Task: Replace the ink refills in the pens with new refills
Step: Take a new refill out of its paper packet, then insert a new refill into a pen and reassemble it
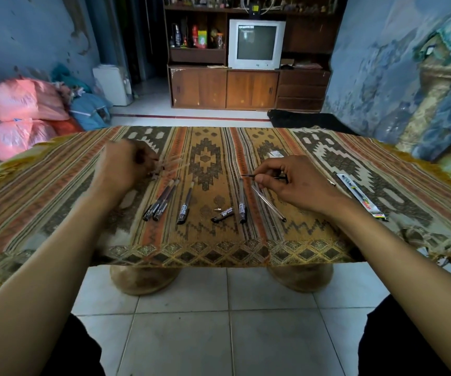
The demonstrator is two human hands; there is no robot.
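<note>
Right hand (297, 185) pinches a thin refill (248, 176) just above the desk (56, 191), beyond the loose pen cap (223, 214). Left hand (122, 166) is blurred, grip curled at clear refills (174, 165); hold unclear. Four pens (183, 204) lie left and right of the cap.

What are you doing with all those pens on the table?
A person is changing pen refills. The right hand pinches a thin dark refill. The left hand, blurred, reaches at clear tubes. Several pens and a loose cap lie on the patterned cloth.
</note>
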